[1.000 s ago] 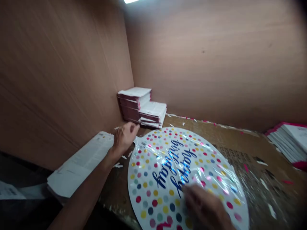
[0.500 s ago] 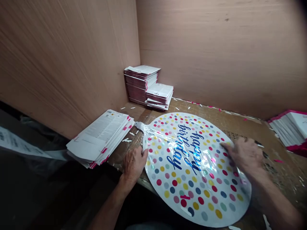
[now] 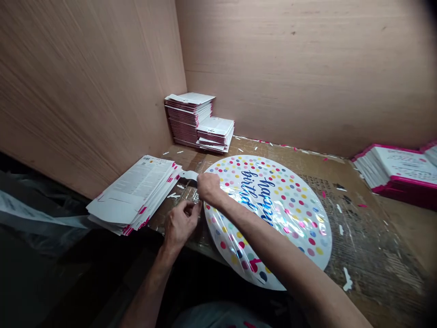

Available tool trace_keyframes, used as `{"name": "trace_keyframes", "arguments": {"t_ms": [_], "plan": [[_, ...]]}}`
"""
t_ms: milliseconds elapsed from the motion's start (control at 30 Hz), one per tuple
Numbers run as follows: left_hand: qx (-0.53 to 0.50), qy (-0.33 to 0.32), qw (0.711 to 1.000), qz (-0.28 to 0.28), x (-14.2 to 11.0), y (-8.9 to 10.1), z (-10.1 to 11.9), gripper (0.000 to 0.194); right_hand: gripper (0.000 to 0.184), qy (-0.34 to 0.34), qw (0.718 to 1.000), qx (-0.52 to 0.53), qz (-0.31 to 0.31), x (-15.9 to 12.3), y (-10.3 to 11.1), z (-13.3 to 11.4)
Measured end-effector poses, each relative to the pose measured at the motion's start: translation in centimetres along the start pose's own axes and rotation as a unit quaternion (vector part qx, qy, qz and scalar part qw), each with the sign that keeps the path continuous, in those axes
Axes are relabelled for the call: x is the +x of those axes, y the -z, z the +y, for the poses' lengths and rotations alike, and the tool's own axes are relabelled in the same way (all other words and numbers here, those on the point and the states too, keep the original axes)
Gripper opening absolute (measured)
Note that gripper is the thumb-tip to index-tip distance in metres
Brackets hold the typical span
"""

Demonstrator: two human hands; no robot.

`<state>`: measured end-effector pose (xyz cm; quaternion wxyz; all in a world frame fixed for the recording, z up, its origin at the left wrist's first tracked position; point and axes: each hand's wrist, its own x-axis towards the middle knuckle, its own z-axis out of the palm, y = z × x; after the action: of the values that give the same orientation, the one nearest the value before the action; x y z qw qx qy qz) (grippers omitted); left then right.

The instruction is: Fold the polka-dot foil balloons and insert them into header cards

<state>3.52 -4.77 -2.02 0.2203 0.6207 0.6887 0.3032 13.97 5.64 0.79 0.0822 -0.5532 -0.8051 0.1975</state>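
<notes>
Plywood walls (image 3: 300,68) meet in a corner behind a cardboard-topped surface (image 3: 362,237), its corrugated skin scuffed and flecked with white and pink scraps. A round foil balloon (image 3: 273,205), glossy and crinkled, white with polka dots and blue script, lies flat on it. Its narrow neck (image 3: 189,175) points left, just short of a stack of white folded cards (image 3: 134,193) with pink-marked edges. The right hand (image 3: 209,189), out on the balloon's face in the earlier frame, has now crossed to the root of the neck and sits knuckles up; its fingers are hidden, so the state of its grip cannot be told. The left hand (image 3: 180,223) sits just below, beside the balloon's edge, its grip drawn together at the fingertips, holding nothing that shows. Stepped stacks of pink-edged packets (image 3: 189,102) stand in the corner, and another pile of packets (image 3: 399,168) lies at the right.
</notes>
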Motion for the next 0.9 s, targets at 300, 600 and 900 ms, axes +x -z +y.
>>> {"name": "trace_keyframes", "arguments": {"t_ms": [300,600,900], "plan": [[0.228,-0.084,0.967,-0.077,6.4,-0.3,3.1,0.034,0.035,-0.107,0.965,0.237,0.009,-2.0,-0.5,4.7],[0.389,-0.047,0.908,-0.150,6.9,1.2,2.3,0.055,0.025,-0.171,0.894,0.403,0.095,-7.3,1.0,9.1],[0.250,-0.357,0.889,-0.141,-0.6,-5.8,8.8,0.067,0.041,-0.306,0.876,0.366,0.073,-19.0,4.5,17.2]]}}
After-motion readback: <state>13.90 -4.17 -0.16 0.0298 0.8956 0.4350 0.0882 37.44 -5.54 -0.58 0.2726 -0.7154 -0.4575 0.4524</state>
